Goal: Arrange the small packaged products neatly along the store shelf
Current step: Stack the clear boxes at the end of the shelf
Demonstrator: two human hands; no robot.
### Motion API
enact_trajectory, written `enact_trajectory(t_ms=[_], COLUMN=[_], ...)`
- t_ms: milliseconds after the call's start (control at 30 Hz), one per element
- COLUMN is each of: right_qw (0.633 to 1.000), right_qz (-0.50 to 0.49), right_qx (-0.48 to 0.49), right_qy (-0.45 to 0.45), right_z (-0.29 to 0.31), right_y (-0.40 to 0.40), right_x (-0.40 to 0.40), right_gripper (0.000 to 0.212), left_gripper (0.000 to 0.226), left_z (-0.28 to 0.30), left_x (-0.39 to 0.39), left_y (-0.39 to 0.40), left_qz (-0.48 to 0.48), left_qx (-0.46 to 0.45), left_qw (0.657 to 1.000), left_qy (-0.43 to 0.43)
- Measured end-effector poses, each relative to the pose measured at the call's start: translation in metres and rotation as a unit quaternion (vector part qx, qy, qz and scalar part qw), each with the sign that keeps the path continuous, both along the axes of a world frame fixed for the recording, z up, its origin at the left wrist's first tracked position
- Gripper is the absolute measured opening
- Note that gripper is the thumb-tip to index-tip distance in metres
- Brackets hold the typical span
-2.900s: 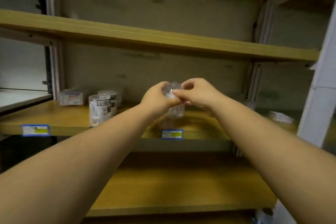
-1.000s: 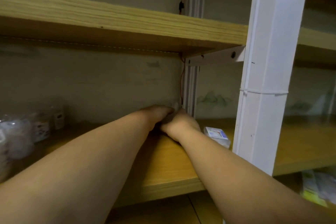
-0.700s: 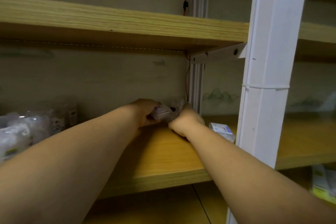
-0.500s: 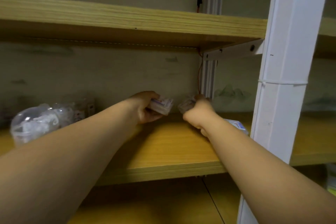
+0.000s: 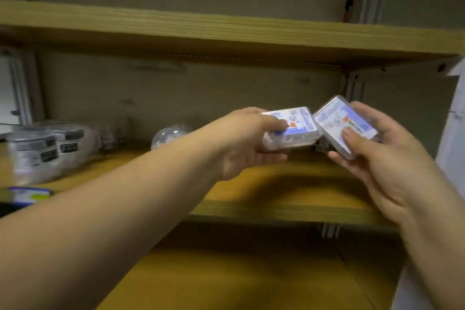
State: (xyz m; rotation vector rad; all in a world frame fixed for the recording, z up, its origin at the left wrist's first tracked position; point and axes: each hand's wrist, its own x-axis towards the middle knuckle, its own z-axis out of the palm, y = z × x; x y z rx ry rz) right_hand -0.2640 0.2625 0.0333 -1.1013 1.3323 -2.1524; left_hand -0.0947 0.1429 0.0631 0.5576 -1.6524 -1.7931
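Each of my hands holds one small clear plastic box with a blue and white label. My left hand (image 5: 247, 145) grips the left box (image 5: 295, 128), held nearly flat above the middle wooden shelf (image 5: 276, 191). My right hand (image 5: 385, 158) holds the right box (image 5: 346, 126), tilted, thumb on its label. The two boxes nearly touch at one corner. On the shelf's left stand round clear tubs (image 5: 35, 153) with dark labels, and a clear dome-shaped pack (image 5: 171, 136) sits behind my left forearm.
An upper wooden shelf (image 5: 226, 30) runs overhead. A white upright post (image 5: 453, 128) stands at the right edge, with a metal bracket (image 5: 354, 88) beside it. A blue price tag (image 5: 27, 195) sits on the shelf's front edge at left. A lower shelf (image 5: 239, 277) lies below.
Both hands drew back from the shelf's rear right corner, each carrying a small box, and lifted them nearer to me. My view swung left, bringing the tubs into sight.
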Motion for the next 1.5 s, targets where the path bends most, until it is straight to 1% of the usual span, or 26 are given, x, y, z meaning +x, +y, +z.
enact_trajectory(t_ms=[33, 67, 133, 167, 200, 233, 267, 300, 333, 367, 433, 500, 567, 667, 733, 900, 1033, 1067, 1100, 1167, 1200, 1267, 1300, 1367, 1433, 1500], right_qw=[1.000, 0.999, 0.997, 0.994, 0.991, 0.987, 0.984, 0.976, 0.974, 0.972, 0.965, 0.950, 0.946, 0.945, 0.943, 0.949, 0.938, 0.930, 0.922, 0.903, 0.890, 0.861, 0.843, 0.826, 0.825, 0.835], right_qz=[0.013, 0.012, 0.018, 0.012, 0.013, 0.032, 0.048, 0.060, 0.052, 0.054, 0.085, 0.109, 0.107, 0.093, 0.069, 0.044, 0.018, 0.007, -0.009, -0.045, -0.059, -0.076, -0.089, -0.107, -0.113, -0.116], right_qx=[-0.015, -0.027, -0.028, -0.022, -0.019, -0.016, -0.017, -0.022, -0.019, -0.014, 0.002, 0.046, 0.070, 0.109, 0.138, 0.186, 0.249, 0.270, 0.289, 0.316, 0.331, 0.366, 0.386, 0.415, 0.411, 0.392], right_qy=[0.006, 0.015, 0.073, 0.110, 0.129, 0.157, 0.170, 0.207, 0.218, 0.227, 0.250, 0.290, 0.297, 0.293, 0.296, 0.249, 0.242, 0.248, 0.258, 0.287, 0.307, 0.345, 0.363, 0.368, 0.371, 0.368], right_z=[0.000, 0.000, 0.000, -0.003, -0.003, -0.005, -0.004, -0.006, -0.005, -0.003, 0.011, 0.023, 0.029, 0.028, 0.022, 0.003, -0.011, -0.015, -0.017, -0.021, -0.022, -0.023, -0.023, -0.023, -0.024, -0.027], right_y=[0.009, 0.017, 0.026, 0.026, 0.023, 0.017, 0.009, -0.005, -0.017, -0.031, -0.058, -0.087, -0.116, -0.159, -0.188, -0.253, -0.299, -0.308, -0.318, -0.331, -0.336, -0.344, -0.347, -0.348, -0.348, -0.349], right_x=[0.021, 0.044, 0.096, 0.122, 0.153, 0.179, 0.208, 0.229, 0.255, 0.277, 0.330, 0.375, 0.409, 0.442, 0.457, 0.487, 0.491, 0.490, 0.489, 0.484, 0.482, 0.477, 0.475, 0.473, 0.474, 0.475], right_gripper=[0.044, 0.048, 0.064, 0.068, 0.064, 0.047, 0.026, 0.029, 0.039, 0.038, 0.020, 0.023, 0.030, 0.033, 0.037, 0.034, 0.038, 0.039, 0.039, 0.038, 0.038, 0.037, 0.040, 0.047, 0.052, 0.055], left_gripper=[0.025, 0.028, 0.040, 0.048, 0.055, 0.056, 0.052, 0.047, 0.045, 0.048, 0.054, 0.050, 0.038, 0.027, 0.021, 0.018, 0.018, 0.022, 0.032, 0.052, 0.055, 0.047, 0.040, 0.028, 0.026, 0.030], left_z=[0.002, 0.003, 0.004, 0.004, 0.004, 0.004, 0.006, 0.008, 0.012, 0.016, 0.026, 0.031, 0.031, 0.017, 0.001, -0.031, -0.044, -0.045, -0.047, -0.048, -0.049, -0.050, -0.051, -0.053, -0.054, -0.054], left_x=[0.027, 0.056, 0.119, 0.151, 0.184, 0.216, 0.249, 0.281, 0.313, 0.342, 0.394, 0.432, 0.456, 0.472, 0.472, 0.452, 0.437, 0.434, 0.432, 0.431, 0.430, 0.428, 0.427, 0.424, 0.423, 0.424], left_y=[0.006, 0.010, 0.010, 0.008, 0.005, 0.000, -0.005, -0.012, -0.019, -0.026, -0.040, -0.056, -0.073, -0.104, -0.127, -0.167, -0.199, -0.207, -0.217, -0.236, -0.244, -0.261, -0.269, -0.281, -0.292, -0.301], left_qz=[-0.012, -0.023, -0.027, -0.020, -0.009, 0.004, 0.020, 0.039, 0.056, 0.070, 0.090, 0.123, 0.159, 0.189, 0.239, 0.374, 0.424, 0.427, 0.424, 0.395, 0.374, 0.345, 0.335, 0.325, 0.325, 0.322], left_qx=[-0.032, -0.065, -0.115, -0.131, -0.142, -0.149, -0.154, -0.158, -0.162, -0.167, -0.170, -0.172, -0.187, -0.164, -0.139, -0.149, -0.134, -0.135, -0.143, -0.171, -0.186, -0.209, -0.213, -0.218, -0.232, -0.249], left_qw=[0.999, 0.998, 0.993, 0.991, 0.990, 0.989, 0.988, 0.987, 0.985, 0.984, 0.981, 0.977, 0.969, 0.968, 0.961, 0.914, 0.894, 0.892, 0.890, 0.893, 0.897, 0.894, 0.890, 0.883, 0.870, 0.857], left_qy=[-0.007, -0.015, -0.026, -0.026, -0.025, -0.021, -0.013, -0.007, -0.005, -0.005, -0.001, 0.003, -0.016, -0.017, -0.006, -0.052, -0.049, -0.065, -0.088, -0.131, -0.148, -0.196, -0.222, -0.259, -0.289, -0.315])
